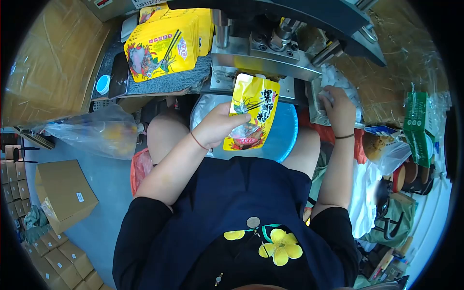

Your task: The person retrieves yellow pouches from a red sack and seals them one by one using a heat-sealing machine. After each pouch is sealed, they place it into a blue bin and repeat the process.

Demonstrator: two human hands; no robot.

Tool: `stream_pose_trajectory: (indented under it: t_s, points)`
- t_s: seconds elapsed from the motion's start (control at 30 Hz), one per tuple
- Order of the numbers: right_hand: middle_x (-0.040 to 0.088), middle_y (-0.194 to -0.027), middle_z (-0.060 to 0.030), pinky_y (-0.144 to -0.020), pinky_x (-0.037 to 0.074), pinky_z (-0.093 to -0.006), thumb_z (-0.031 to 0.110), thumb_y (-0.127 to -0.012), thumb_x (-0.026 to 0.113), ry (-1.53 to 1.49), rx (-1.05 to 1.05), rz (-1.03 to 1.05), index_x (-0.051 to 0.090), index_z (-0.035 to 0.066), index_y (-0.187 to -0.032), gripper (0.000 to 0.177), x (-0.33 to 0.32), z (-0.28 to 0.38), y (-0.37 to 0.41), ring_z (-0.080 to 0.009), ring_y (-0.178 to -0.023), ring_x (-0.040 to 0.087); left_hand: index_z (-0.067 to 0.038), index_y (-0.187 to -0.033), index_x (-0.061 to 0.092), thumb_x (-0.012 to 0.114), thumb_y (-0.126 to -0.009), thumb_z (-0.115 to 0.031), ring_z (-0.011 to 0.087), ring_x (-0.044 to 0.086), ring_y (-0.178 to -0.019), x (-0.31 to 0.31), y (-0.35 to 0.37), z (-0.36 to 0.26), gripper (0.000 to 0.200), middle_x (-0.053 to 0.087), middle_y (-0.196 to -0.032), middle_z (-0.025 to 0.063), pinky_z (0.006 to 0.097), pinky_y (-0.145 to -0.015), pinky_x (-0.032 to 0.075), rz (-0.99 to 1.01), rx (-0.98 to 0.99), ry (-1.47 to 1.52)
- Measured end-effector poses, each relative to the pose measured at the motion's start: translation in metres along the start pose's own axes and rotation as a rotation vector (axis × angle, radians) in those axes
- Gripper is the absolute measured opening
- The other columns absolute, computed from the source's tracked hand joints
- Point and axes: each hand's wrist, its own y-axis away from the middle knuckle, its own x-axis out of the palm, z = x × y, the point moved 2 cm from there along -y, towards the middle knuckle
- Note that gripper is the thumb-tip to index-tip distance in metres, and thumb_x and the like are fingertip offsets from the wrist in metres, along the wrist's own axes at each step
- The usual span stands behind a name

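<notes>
My left hand (pixel 220 124) grips a yellow printed food pouch (pixel 256 128), thumb lying across its front. The pouch is upright, with its top edge just below the metal press (pixel 270 53). To the right, my right hand (pixel 340 106) reaches into an open box (pixel 319 113) of small whitish, translucent pieces (pixel 340 79). Its fingers are curled together at the pieces; what is between them is too small to make out. A thick stack of similar yellow pouches (pixel 159 50) lies on a grey cloth (pixel 186 75) at the upper left.
A blue-rimmed basin (pixel 289 135) sits between the knees under the pouch. A dark phone (pixel 119 75) and a blue-white cap (pixel 103 84) lie left of the stack. Cardboard (pixel 53 58) flanks the left side, and a clear plastic bag (pixel 104 130) hangs below it.
</notes>
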Motion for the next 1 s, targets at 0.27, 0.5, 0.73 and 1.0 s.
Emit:
stream_pose_trajectory:
  t_s: [0.27,0.5,0.73,1.0]
  points:
    - [0.069,-0.098,-0.0104,-0.077,0.051,-0.0435,0.018,-0.087,0.071,0.127,-0.05,-0.227,0.07,0.01,-0.108,0.023,-0.011,0.017,0.0,-0.0341,-0.092,0.065,0.004,-0.128,0.06,0.056,-0.103,-0.012,0.0159,0.067,-0.108,-0.005,0.026,0.018,0.029,0.069,-0.121,0.0102,0.0312,-0.097,0.051,-0.027,0.02,0.044]
    - [0.066,-0.086,-0.0045,-0.066,0.048,-0.0388,0.007,-0.072,0.078,-0.165,-0.36,-0.487,0.07,0.012,-0.087,0.018,-0.008,0.113,0.015,-0.0254,-0.073,0.061,0.005,-0.132,0.056,0.056,-0.104,-0.015,0.0152,0.064,-0.111,-0.034,0.07,0.035,0.034,0.067,-0.125,0.0097,0.0307,-0.099,0.049,-0.188,0.136,-0.042]
    - [0.061,-0.089,0.0009,-0.067,0.04,-0.0364,0.014,-0.072,0.083,-0.05,-0.282,-0.658,0.069,0.016,-0.095,0.027,0.028,0.163,-0.008,-0.0217,-0.076,0.057,0.002,-0.133,0.056,0.051,-0.106,-0.011,0.0178,0.058,-0.119,-0.036,0.14,-0.028,0.031,0.059,-0.132,0.0094,0.0337,-0.105,0.044,-0.58,0.593,-0.388]
    - [0.058,-0.09,0.0033,-0.072,0.036,-0.0369,0.016,-0.075,0.079,0.089,-0.268,-0.709,0.069,0.02,-0.095,0.023,0.04,0.168,-0.02,-0.0196,-0.077,0.054,-0.006,-0.143,0.054,0.066,-0.093,-0.033,0.0401,0.037,-0.142,-0.092,0.071,-0.083,0.057,0.046,-0.147,0.0227,0.0571,-0.114,0.028,-1.02,0.797,-1.928]
